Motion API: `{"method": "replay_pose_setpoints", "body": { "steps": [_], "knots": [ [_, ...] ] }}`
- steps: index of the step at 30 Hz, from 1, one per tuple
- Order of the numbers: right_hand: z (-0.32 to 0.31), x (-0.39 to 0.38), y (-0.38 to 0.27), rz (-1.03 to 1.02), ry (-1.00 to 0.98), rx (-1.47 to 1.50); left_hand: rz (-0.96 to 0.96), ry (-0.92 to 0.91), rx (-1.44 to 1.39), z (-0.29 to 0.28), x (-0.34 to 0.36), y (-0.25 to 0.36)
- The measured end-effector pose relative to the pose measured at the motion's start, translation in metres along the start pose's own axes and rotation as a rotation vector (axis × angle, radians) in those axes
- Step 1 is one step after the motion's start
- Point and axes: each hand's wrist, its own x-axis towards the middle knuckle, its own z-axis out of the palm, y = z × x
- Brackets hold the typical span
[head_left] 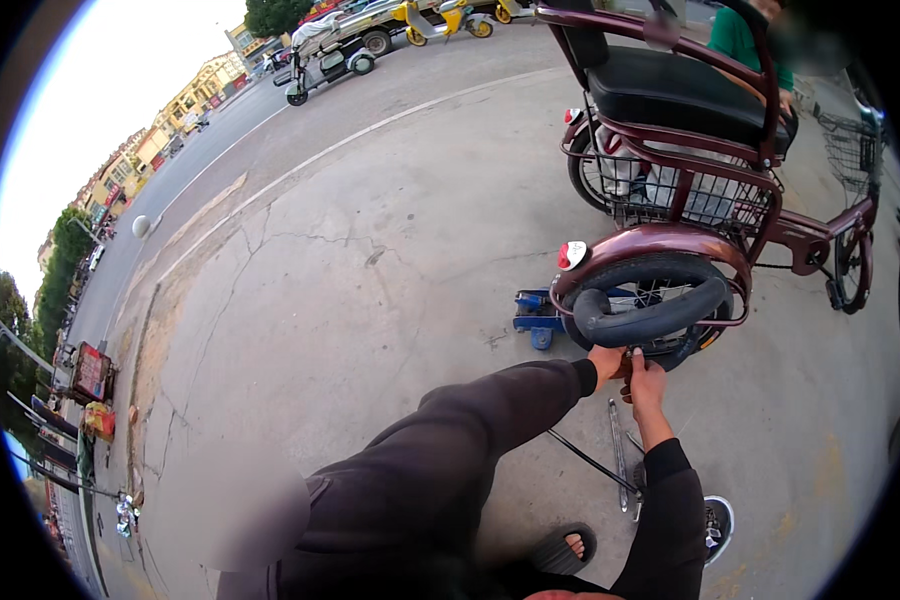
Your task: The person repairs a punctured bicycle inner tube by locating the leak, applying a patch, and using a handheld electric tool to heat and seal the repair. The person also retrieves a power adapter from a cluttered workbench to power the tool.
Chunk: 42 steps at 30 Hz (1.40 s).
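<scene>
A swollen black inner tube (660,318) hangs loosely out over the rear wheel of a maroon tricycle (670,243). The wheel's tire (711,337) shows behind it. At the wheel's lower edge my left hand (607,366) is closed, its fingertips partly hidden beside the tube. My right hand (646,388) meets it from the right, thumb up and fingers curled in a pinch. Whatever small thing lies between the fingers is too small to make out. A blue floor jack (538,320) sits on the ground beside the wheel.
Below my hands lie a long metal bar (618,445) and a thin black rod (592,460). A bowl of small parts (716,530) stands right of my right forearm, near a sandaled foot (566,548). A person in green (735,45) is beyond the tricycle seat (680,95). Scooters are parked farther back.
</scene>
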Motion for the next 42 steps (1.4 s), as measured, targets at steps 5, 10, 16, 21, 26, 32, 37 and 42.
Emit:
{"method": "replay_pose_setpoints", "body": {
  "steps": [5,10,16,21,26,32,37,42],
  "knots": [
    [0.002,-0.003,-0.002,-0.087,0.049,-0.121,-0.016,-0.048,0.029,0.001,0.005,0.000],
    [0.003,-0.008,-0.002,-0.146,0.044,-0.112,0.087,0.089,0.085,0.000,0.019,-0.014],
    [0.004,-0.010,-0.006,-0.031,-0.001,0.030,0.149,0.140,0.172,-0.001,0.020,-0.012],
    [0.004,-0.009,-0.004,-0.168,0.108,-0.082,0.002,0.047,0.037,0.004,0.001,0.003],
    [0.001,-0.002,0.001,0.044,0.114,0.021,0.050,-0.114,0.221,-0.009,0.009,0.001],
    [0.006,0.007,0.009,-0.258,0.285,-0.282,0.454,-0.379,0.390,-0.030,0.035,-0.016],
    [0.008,0.011,0.014,-0.256,0.308,-0.156,0.246,-0.289,0.457,-0.033,0.036,-0.010],
    [0.004,0.010,0.008,-0.086,0.234,-0.211,0.871,-0.622,0.738,-0.030,0.029,-0.003]
  ]
}}
